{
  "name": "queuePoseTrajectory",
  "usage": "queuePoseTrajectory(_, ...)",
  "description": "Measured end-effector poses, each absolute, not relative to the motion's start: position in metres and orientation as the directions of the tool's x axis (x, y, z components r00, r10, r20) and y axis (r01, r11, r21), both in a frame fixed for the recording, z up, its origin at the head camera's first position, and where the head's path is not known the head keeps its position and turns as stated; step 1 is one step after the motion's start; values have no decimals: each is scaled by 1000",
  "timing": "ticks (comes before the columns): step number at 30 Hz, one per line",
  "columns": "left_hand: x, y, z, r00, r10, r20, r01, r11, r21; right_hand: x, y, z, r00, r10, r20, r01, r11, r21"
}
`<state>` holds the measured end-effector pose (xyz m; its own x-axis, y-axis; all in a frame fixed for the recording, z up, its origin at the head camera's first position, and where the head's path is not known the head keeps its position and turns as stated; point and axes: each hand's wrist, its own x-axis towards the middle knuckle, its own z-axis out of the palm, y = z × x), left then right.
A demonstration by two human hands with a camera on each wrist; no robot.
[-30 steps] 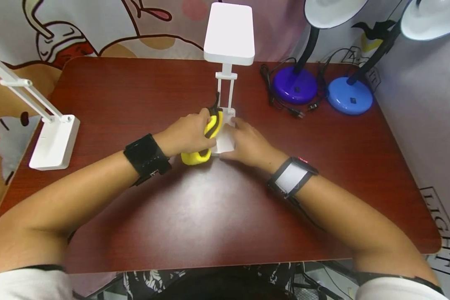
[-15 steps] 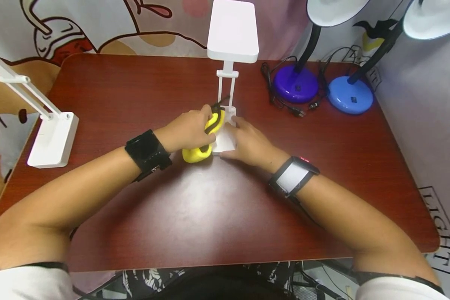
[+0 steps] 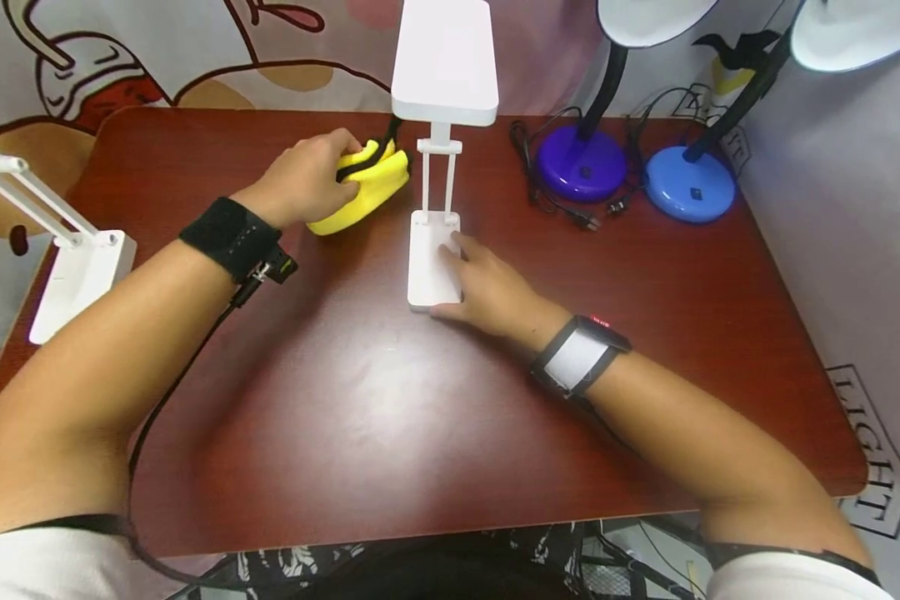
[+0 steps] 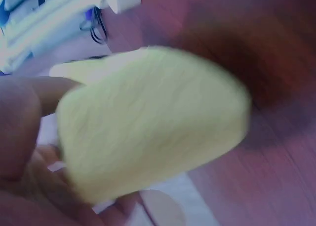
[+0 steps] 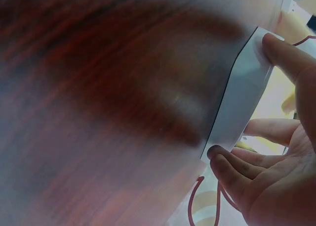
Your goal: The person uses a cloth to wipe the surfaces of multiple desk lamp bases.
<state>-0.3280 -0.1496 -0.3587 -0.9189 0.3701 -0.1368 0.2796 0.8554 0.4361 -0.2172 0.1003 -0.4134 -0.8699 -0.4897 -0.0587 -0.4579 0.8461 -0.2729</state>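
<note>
My left hand (image 3: 307, 179) grips a yellow, foam-like piece with a black strap (image 3: 371, 187), near the back of the desk left of the white lamp. Its exact kind is unclear; blurred in the left wrist view, the yellow piece (image 4: 153, 117) shows a broad, rounded side. A white desk lamp (image 3: 435, 258) stands upright mid-desk, its flat white head (image 3: 446, 62) above two thin rods. My right hand (image 3: 491, 287) holds the right side of its base, thumb at the front end. Fingers also touch the base (image 5: 239, 87) in the right wrist view.
A second white lamp (image 3: 82, 279) stands at the left edge. Toward the back right are a purple lamp base (image 3: 581, 164) and a blue one (image 3: 690, 185), with black cords (image 3: 528, 175) around them. Patterned walls border the brown desk (image 3: 645, 375).
My left hand has carried the yellow piece away from the white lamp's base, back and to the left. The right hand keeps its hold on the base. The view has shifted slightly.
</note>
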Motion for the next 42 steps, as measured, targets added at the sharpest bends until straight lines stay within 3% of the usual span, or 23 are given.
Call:
queuePoseTrajectory(6, -362, -113, -384, -858, 510, -61, 389, 722, 572, -217, 103, -418, -876, -479, -59, -448, 852, -270)
queuePoseTrajectory(12, -373, -96, -395, -737, 657, -157, 469, 665, 582, -218, 103, -419, -873, -484, -65, -453, 852, -264)
queuePoseTrajectory(17, -375, -110, -388, -698, 684, -213, 486, 671, 560, -218, 98, -418, -869, -490, -75, -459, 852, -250)
queuePoseTrajectory(30, -370, -109, -393, -735, 653, -181, 478, 689, 545, -219, 104, -420, -875, -478, -71, -451, 860, -238)
queuePoseTrajectory(36, -358, -160, -398, -863, 503, -47, 383, 713, 587, -212, 98, -415, -868, -495, -35, -484, 860, -158)
queuePoseTrajectory(39, -338, -192, -392, -928, 370, 27, 307, 723, 619, -205, 92, -412, -840, -542, -4, -541, 838, -68)
queuePoseTrajectory(42, -311, -219, -381, -958, 268, 102, 269, 718, 642, -198, 88, -409, -815, -579, 24, -579, 815, 6)
